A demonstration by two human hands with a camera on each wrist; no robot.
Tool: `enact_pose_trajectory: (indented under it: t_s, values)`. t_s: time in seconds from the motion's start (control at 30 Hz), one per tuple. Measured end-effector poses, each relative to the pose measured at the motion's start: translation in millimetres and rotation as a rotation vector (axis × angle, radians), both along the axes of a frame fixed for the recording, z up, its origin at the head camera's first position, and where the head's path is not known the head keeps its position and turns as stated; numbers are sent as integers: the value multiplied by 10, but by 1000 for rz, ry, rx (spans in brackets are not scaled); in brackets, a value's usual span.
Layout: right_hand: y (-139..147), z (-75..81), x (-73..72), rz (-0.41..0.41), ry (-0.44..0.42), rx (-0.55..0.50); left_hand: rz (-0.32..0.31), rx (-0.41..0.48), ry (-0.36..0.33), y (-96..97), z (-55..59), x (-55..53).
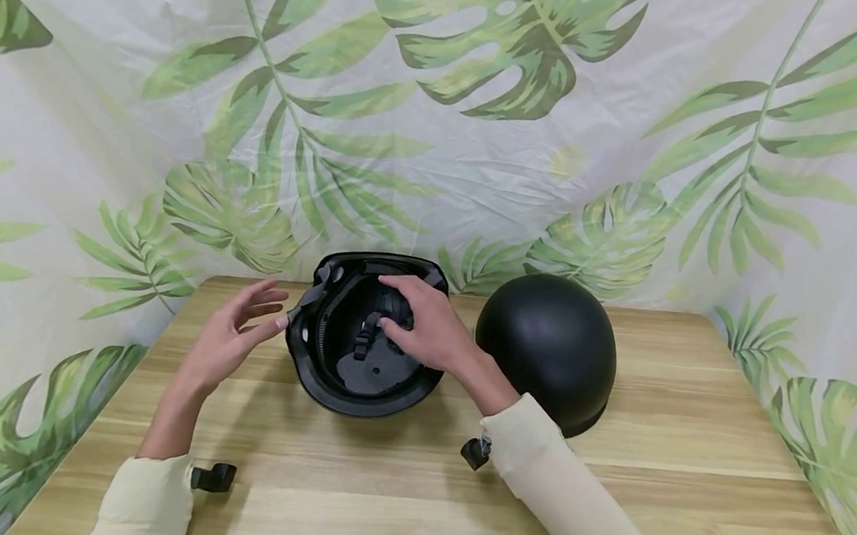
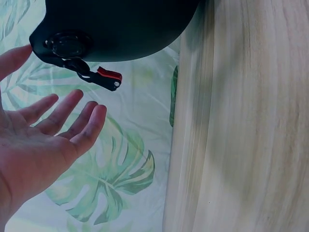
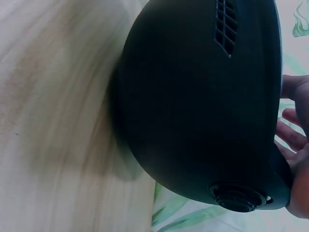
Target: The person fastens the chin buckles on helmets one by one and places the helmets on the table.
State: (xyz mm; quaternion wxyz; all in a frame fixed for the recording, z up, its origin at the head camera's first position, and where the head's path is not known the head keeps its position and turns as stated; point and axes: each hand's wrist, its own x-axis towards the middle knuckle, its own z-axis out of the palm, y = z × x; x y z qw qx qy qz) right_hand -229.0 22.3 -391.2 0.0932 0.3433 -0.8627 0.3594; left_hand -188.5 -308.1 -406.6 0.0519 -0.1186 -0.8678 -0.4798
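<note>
An upturned black helmet (image 1: 370,383) lies on the table, its padded inside and a dark strap buckle (image 1: 362,344) showing in the head view. My left hand (image 1: 228,341) is at its left rim, the thumb touching the edge and the other fingers spread in the air. In the left wrist view, a black clip with a red part (image 2: 110,75) juts from the helmet's side above those fingers. My right hand (image 1: 428,325) reaches over the right rim into the opening, thumb and forefinger apart, the thumb near the buckle strap. The helmet shell hides part of this hand in the right wrist view.
A second, smooth black helmet (image 1: 545,348) stands dome-up on the right, close to my right forearm. Both are on a wooden table (image 1: 356,492). Behind it hangs a leaf-patterned cloth (image 1: 478,180). Small black devices (image 1: 213,477) are fixed at both cuffs.
</note>
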Motion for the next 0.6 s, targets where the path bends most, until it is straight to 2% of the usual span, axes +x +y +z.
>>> enact_pose_trajectory:
  t_s: [0.3, 0.43, 0.6]
  values:
    - [26, -136, 31, -17, -44, 46, -78, 40, 28, 45, 27, 16]
    - [23, -249, 31, -17, -63, 65, -81, 55, 50, 80, 38, 31]
    - [5, -398, 20, -4, -96, 78, -60, 119, 112, 145, 50, 40]
